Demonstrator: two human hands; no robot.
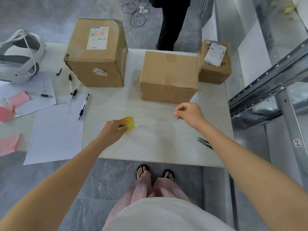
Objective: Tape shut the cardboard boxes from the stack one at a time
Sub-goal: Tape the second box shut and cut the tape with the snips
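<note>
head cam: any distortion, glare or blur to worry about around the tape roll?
Head view: strong wide-angle bowing, the near edge of the table curves and the metal rack leans; light soft, shadows faint; small glare on the clear tape across the middle cardboard box; tape roll and left hand sharp.

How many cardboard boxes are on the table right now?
3. A tall box stands back left, a lower box sits in the middle, and a small box is back right. No others show, though some may lie out of view.
</note>
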